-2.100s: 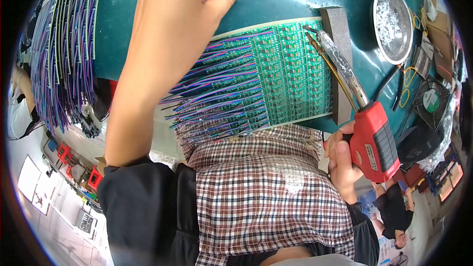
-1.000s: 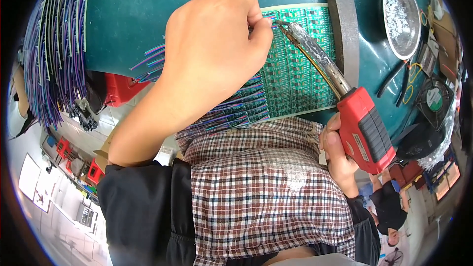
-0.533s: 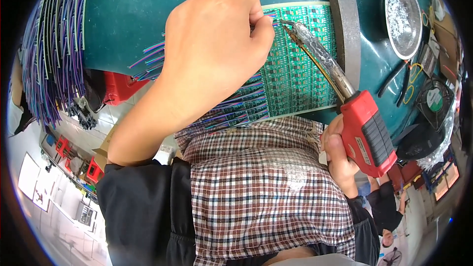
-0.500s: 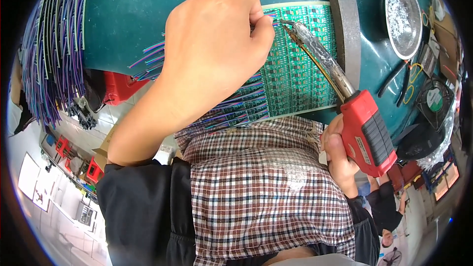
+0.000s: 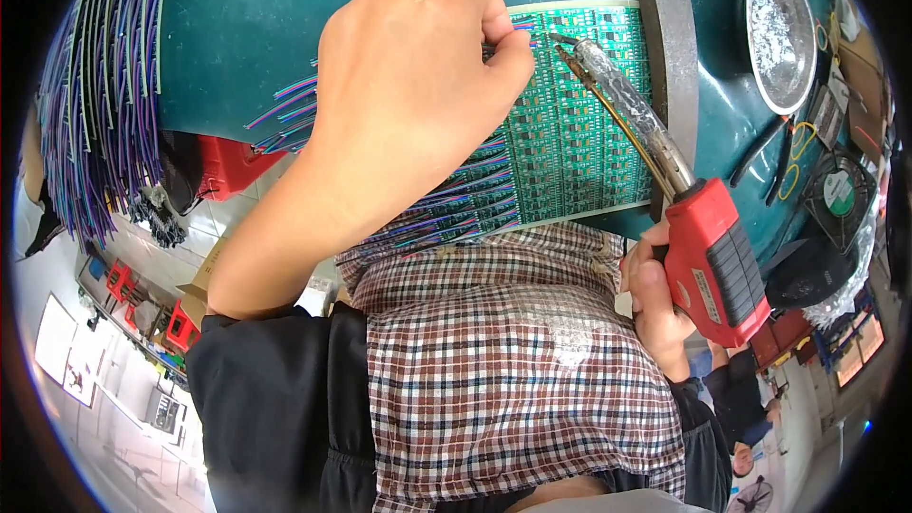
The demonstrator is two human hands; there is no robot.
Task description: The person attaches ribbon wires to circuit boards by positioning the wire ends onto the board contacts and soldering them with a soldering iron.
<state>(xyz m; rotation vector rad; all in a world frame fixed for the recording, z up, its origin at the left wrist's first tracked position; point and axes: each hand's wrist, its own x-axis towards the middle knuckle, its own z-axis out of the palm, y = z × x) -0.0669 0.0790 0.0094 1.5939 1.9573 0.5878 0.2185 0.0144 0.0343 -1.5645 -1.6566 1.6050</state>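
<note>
A green panel of small circuit boards [image 5: 581,133] lies on the table in front of me, with rows of coloured wires [image 5: 456,195] fixed along its left part. My left hand [image 5: 418,57] is over the panel's upper left, thumb and fingers pinched on wires [image 5: 524,26] whose ends show just past the fingertips. My right hand [image 5: 655,299] grips a red soldering gun [image 5: 708,261] by its handle. Its metal barrel [image 5: 627,95] points up and left, the tip a little right of the pinched wire ends. The left palm and some wires are hidden under the hand.
A dark metal bar [image 5: 668,85] lies along the panel's right edge. Farther right are a steel bowl [image 5: 781,33] with whitish residue, black-handled pliers [image 5: 760,157] and a small fan [image 5: 838,192]. Bundled wires [image 5: 104,95] hang over the table's left side. A person [image 5: 736,404] is behind at lower right.
The soldering gun has shifted slightly right and down, its tip drawing away from the wire ends. My left hand stays almost in place, still pinching.
</note>
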